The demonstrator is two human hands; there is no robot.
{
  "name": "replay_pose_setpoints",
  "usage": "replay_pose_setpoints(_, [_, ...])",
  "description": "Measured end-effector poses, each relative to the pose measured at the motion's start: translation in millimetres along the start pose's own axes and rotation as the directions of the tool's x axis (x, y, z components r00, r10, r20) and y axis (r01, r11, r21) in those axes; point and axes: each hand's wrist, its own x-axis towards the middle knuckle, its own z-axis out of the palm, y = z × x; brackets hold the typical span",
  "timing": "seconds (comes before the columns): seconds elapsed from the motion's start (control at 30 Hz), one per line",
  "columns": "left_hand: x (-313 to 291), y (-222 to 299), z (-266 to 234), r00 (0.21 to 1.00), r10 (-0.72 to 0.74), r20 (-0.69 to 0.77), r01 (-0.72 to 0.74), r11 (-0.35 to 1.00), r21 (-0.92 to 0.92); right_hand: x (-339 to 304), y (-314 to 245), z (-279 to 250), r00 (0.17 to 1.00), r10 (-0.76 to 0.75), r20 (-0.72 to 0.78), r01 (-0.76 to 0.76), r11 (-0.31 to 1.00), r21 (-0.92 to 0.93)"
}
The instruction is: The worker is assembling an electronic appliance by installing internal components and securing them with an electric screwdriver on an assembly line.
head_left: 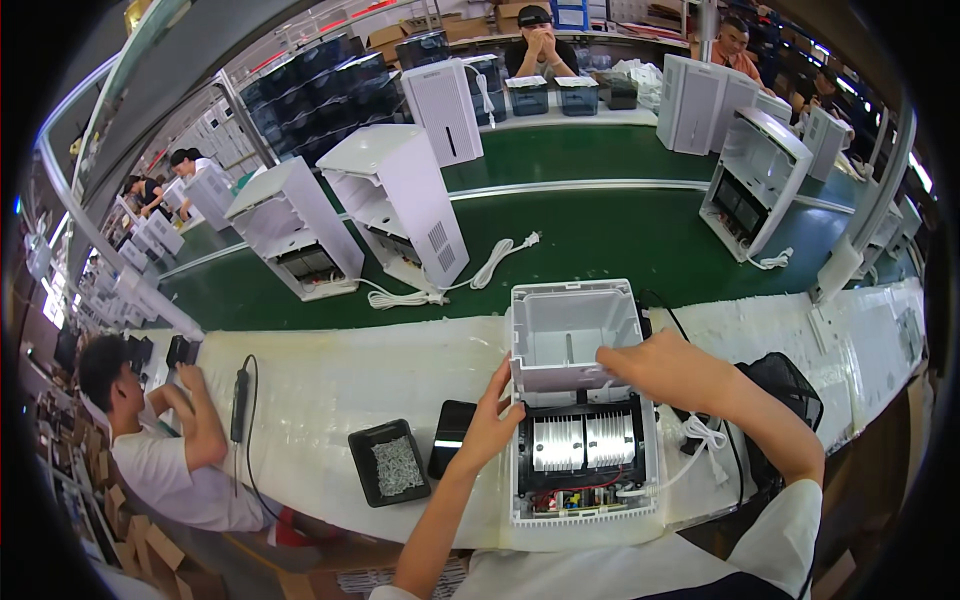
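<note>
A white appliance housing (575,373) lies on the bench before me. Its far half is an open box-like compartment; the near half shows a finned metal heat sink (583,441) in a black frame, with wires and a circuit board below. My left hand (490,420) grips the housing's left side, thumb at the edge and fingers along the wall. Over the compartment's near right corner, my right hand (668,368) is closed, its thumb side pointing left; what its fingers hold is hidden. A white power cord (705,432) lies coiled at the housing's right.
Left of the housing are a black tray (390,462) of small screws and a glossy black panel (452,438). A corded electric screwdriver (240,405) hangs farther left, near a co-worker (180,440). Beyond the bench, a green conveyor (600,235) carries several white housings (400,200). Black mesh (785,390) lies right.
</note>
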Motion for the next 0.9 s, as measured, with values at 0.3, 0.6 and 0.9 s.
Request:
replay_pose_setpoints(0.3, [0.2,-0.5,22.1,0.987,0.144,-0.074,-0.156,0.971,-0.184,6.3,23.7,75.4,0.989,0.058,0.134,-0.065,0.997,0.051])
replay_pose_setpoints(0.6, [-39.0,19.7,40.1,0.866,0.210,-0.454,-0.326,0.925,-0.195,-32.0,39.1,60.6,0.933,0.232,-0.274,0.023,0.721,0.692])
replay_pose_setpoints(0.9, [-67.1,18.0,24.2,0.867,0.334,-0.369,-0.358,0.934,0.003,-52.7,108.7,151.1,0.672,0.737,0.078,-0.720,0.624,0.305])
